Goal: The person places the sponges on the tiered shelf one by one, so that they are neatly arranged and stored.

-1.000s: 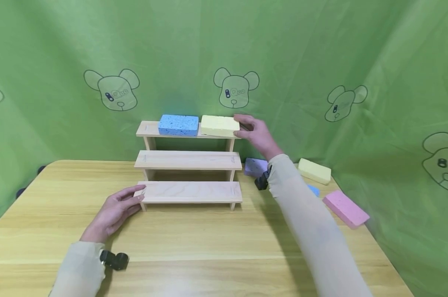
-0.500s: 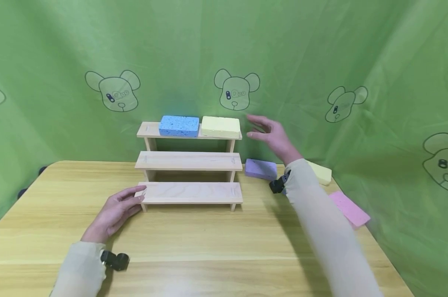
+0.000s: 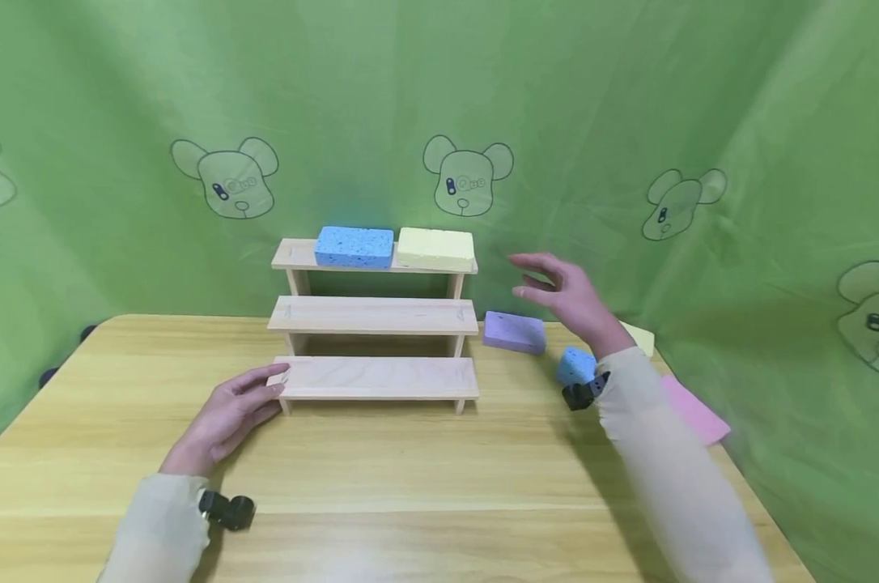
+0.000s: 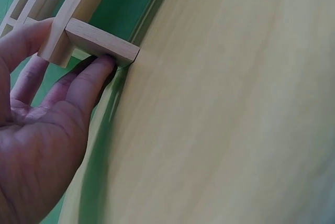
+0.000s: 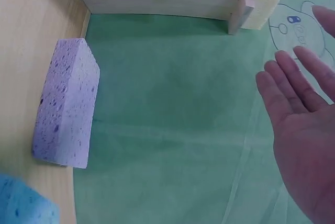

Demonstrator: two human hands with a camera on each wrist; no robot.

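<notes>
A three-step wooden shelf stand [image 3: 372,314] stands near the back of the table. My left hand [image 3: 224,413] holds the left end of its bottom step; in the left wrist view my fingers [image 4: 90,80] reach around the board's end and against the leg. Side by side on the top step lie a blue sponge [image 3: 354,249] and a pale yellow sponge [image 3: 435,249]. To the right of the stand my right hand [image 3: 572,301] hovers in the air, fingers apart, holding nothing. A purple sponge [image 3: 514,332] rests on the table below and left of it.
Behind the right forearm a second blue sponge [image 3: 575,366], another yellow sponge [image 3: 640,338] and a pink sponge [image 3: 694,411] lie on the table [image 3: 381,486], each partly covered. A green curtain [image 3: 352,97] hangs along the back and right edges.
My right hand has let go of the yellow sponge on the top step and moved right and down, away from it. My left hand stays at the bottom step.
</notes>
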